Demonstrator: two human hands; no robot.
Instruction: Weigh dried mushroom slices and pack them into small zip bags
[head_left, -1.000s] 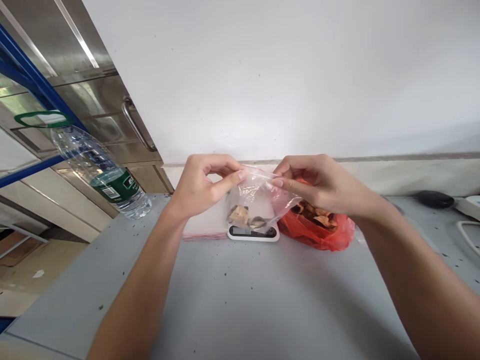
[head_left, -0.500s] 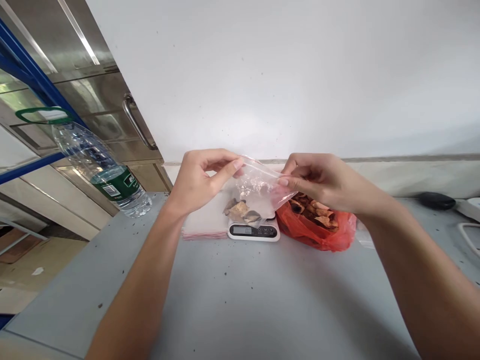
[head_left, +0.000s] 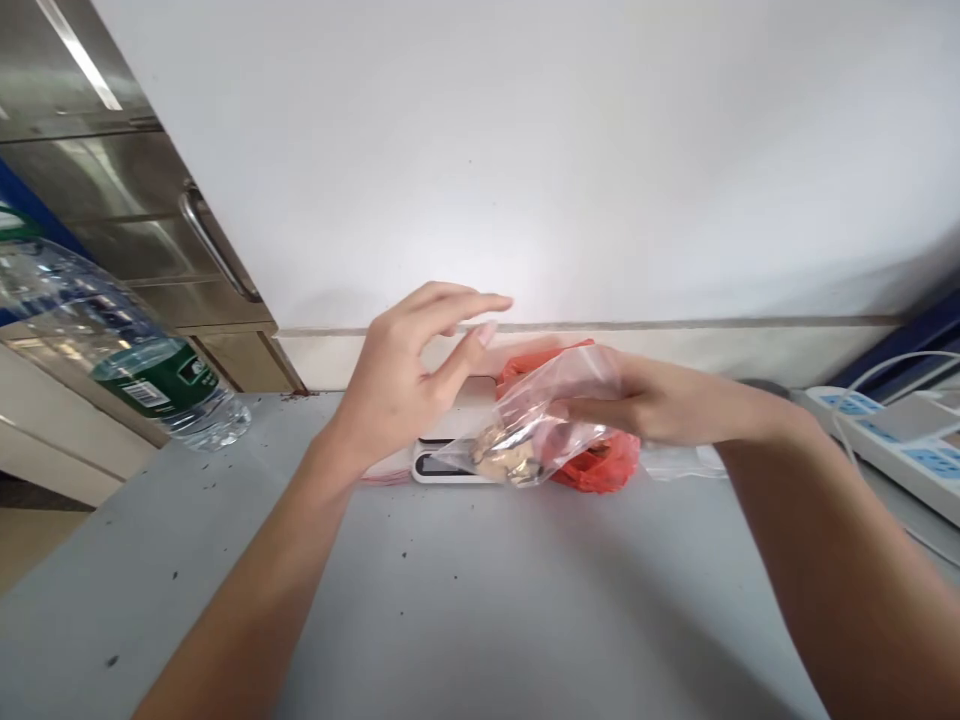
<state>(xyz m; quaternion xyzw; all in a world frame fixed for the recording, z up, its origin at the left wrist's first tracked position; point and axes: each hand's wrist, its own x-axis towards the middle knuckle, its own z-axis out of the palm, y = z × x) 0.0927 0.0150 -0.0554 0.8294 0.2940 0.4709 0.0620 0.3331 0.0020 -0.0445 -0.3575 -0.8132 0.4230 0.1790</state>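
My right hand (head_left: 637,400) grips a clear zip bag (head_left: 581,378) by its upper right part. Brown and tan dried pieces (head_left: 510,455) lie in the bag's lower end. Free of the bag, my left hand (head_left: 409,370) hovers to its left, thumb and fingers apart. Behind and below the bag is a small white digital scale (head_left: 454,478), its display partly covered by the plastic. A red plastic bag (head_left: 604,468) sits behind my right hand, mostly hidden by it and the zip bag.
A large water bottle (head_left: 161,375) with a green label stands at the left. To the right are a white power strip (head_left: 892,440) with cables and some flat clear plastic (head_left: 682,462). Dark crumbs dot the grey table (head_left: 420,620). A white wall (head_left: 495,170) rises behind.
My left hand has let go of the zip bag. My right hand has swung the bag to a tilt, in front of the red bag and scale. The view has shifted rightward.
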